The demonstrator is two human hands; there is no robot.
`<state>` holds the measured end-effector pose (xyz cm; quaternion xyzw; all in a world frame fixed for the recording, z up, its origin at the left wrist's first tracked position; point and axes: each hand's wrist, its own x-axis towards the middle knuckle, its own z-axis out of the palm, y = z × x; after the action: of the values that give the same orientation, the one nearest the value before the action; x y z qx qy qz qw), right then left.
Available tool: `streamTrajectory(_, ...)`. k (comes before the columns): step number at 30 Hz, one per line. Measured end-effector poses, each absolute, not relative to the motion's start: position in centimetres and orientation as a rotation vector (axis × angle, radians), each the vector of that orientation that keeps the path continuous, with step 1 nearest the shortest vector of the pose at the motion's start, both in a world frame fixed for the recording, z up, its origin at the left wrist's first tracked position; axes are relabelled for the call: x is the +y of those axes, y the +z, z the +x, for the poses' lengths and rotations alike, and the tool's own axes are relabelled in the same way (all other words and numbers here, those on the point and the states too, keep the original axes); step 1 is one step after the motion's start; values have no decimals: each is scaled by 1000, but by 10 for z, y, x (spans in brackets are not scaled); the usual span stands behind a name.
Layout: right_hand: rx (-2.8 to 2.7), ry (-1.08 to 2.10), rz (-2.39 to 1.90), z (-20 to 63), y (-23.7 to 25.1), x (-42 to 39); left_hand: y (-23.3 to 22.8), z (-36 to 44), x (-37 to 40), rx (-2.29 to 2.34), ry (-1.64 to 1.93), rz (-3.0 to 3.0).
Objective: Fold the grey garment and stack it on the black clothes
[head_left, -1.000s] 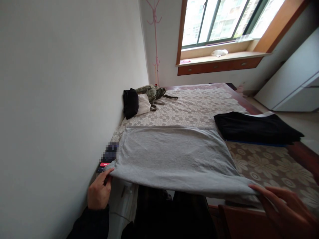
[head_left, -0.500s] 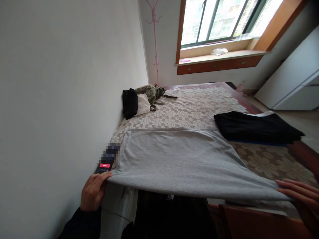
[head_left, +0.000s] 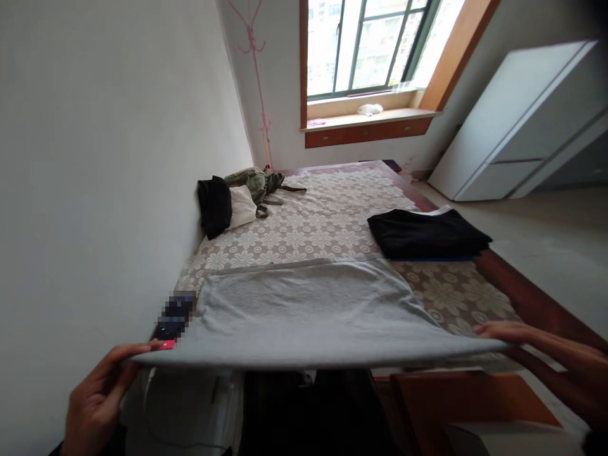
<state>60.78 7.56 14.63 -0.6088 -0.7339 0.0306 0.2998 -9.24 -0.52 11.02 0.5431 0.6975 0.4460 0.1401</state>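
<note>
A grey cloth garment (head_left: pixel 304 304) lies over the near part of the table, its front edge pulled taut in a straight line and raised towards me. Its exact kind does not show. My left hand (head_left: pixel 99 392) pinches the left end of that edge between thumb and fingers. On the other end, my right hand (head_left: pixel 555 358) is closed on the corner, fingers stretched along the fabric. Just beyond the left hand is a phone (head_left: pixel 173 320), partly blurred out, against the wall side. A folded black garment (head_left: pixel 422 233) rests past the grey cloth on the right.
A flowered tablecloth (head_left: pixel 327 218) covers the table. A camouflage backpack (head_left: pixel 259 182), a white cloth (head_left: pixel 242 206) and a black bundle (head_left: pixel 213 206) sit by the left wall. Below the near edge is a brown wooden seat (head_left: pixel 465 402). A white fridge (head_left: pixel 503 126) stands far right.
The front edge of the grey cloth has moved nearer to me and is stretched straighter. Both hands have shifted with it, still gripping its ends. The whole view has turned slightly right.
</note>
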Motion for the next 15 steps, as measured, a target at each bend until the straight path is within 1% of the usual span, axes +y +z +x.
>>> streamTrajectory(1, -2003, 205, -1583, 608, 158, 89, 118, -91, 9, 2068, 1240, 1559)
streamTrajectory(2, -2007, 263, -1583, 604, 168, 104, 125, -89, 25, 2126, 1180, 1557)
streamTrajectory(6, -2021, 333, -1580, 572, 193, 172, 142, -81, 96, 2280, 946, 1693)
streamTrajectory(11, -2127, 362, -1578, 545, 178, 240, 134, -86, 169, 2260, 610, 1808)
streamTrajectory(15, -2055, 326, -1728, 542, 157, 265, 120, -95, 204, 2271, 378, 1822)
